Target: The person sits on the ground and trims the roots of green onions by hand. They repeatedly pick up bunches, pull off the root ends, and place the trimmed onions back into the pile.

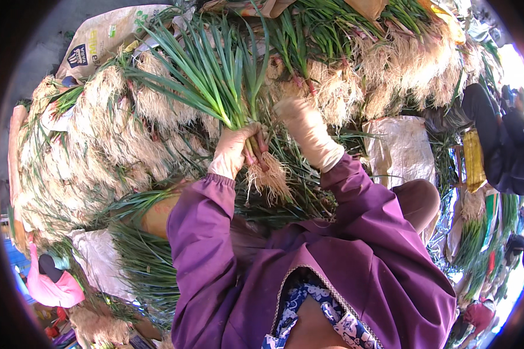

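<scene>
My left hand (236, 148), in a pale glove, is closed round the lower stems of a bunch of spring onions (230, 87). Its long green leaves fan up and to the left, while the reddish stem bases and pale stringy roots (268, 177) hang below my fist. To the right of the bunch, apart from it, is my right hand (300, 119), also in a pale glove. Motion smears its fingers, so their grip is unclear. Just beyond that hand lie more spring onions (335, 90) with their roots toward me.
Large heaps of rooty onion bunches (105, 151) spread across the left and far side. A printed sack (108, 38) lies at far left, a white sack (402, 145) at right. Loose green leaves (148, 267) lie near my left elbow. Other people sit at the lower left and right edges.
</scene>
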Motion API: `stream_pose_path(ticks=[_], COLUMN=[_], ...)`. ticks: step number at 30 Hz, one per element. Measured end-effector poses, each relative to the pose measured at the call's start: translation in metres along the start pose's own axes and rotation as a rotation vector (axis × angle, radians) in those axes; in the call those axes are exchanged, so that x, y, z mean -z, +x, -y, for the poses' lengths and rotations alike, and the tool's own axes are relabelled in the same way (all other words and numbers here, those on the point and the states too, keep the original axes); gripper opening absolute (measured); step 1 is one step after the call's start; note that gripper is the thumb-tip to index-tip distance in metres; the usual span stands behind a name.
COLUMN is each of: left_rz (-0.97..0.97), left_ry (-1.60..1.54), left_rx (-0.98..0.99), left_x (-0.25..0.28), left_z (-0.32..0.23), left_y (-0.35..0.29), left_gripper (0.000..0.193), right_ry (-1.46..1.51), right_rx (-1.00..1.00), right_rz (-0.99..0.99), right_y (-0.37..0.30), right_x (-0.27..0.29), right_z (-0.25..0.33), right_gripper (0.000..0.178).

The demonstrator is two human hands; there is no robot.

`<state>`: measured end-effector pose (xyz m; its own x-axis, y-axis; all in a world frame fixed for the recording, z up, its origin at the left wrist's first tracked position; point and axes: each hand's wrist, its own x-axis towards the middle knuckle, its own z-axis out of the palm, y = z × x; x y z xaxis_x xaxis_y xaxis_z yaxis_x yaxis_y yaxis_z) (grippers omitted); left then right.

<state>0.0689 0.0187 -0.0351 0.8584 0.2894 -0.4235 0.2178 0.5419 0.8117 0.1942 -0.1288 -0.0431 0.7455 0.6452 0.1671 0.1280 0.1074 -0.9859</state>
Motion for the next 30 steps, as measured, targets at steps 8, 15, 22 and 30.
stream_pose_path(ticks=[8, 15, 22, 30], left_rz=[-0.166, -0.016, -0.001, -0.099], left_ry=[-0.201, -0.292, -0.164, -0.122], left_rx=[-0.269, -0.051, -0.061, -0.008], left_x=[0.007, 0.017, -0.003, 0.000], left_z=[-0.011, -0.007, -0.006, 0.009], left_y=[0.003, 0.016, 0.014, 0.014], left_gripper=[0.017, 0.025, 0.022, 0.025], right_ry=[-0.982, -1.319, -1.353, -1.039], right_rx=[-0.039, -0.234, 0.336, -0.298], right_rz=[0.154, -0.059, -0.096, 0.084], right_y=[0.013, 0.084, 0.002, -0.017], right_x=[0.043, 0.020, -0.015, 0.011], right_z=[-0.005, 0.006, 0.007, -0.025], right_gripper=[0.032, 0.023, 0.009, 0.015])
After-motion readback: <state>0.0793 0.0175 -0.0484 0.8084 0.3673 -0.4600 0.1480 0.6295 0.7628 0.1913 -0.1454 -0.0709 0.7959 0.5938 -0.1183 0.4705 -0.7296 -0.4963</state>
